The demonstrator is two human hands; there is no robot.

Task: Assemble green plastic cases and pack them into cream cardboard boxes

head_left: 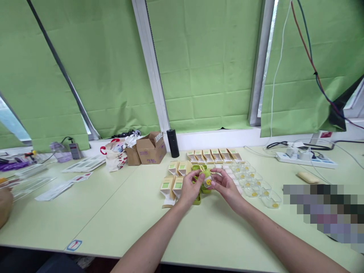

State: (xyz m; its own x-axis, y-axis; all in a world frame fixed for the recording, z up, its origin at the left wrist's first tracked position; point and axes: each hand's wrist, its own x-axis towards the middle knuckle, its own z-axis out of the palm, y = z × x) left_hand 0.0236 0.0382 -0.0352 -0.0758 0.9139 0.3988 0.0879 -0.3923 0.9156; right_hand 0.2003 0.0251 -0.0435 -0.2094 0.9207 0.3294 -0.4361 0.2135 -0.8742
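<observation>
Between my hands is a small clear container with a green top, a loop on it and a yellow round part at its lower end. My left hand pinches its left side, thumb and fingers closed on the green part. On the other side, the fingers of my right hand close on the clear end. Beneath them lie several green pieces, partly hidden by my hands. Clear plastic cups with yellow round parts stand in rows to the right, beside white rolled pieces partly covered by my right hand.
Open cardboard boxes stand left of my hands, and a row of similar boxes lies behind. Further back are a black cylinder, a brown carton and a power strip. Another person's hand shows at far left.
</observation>
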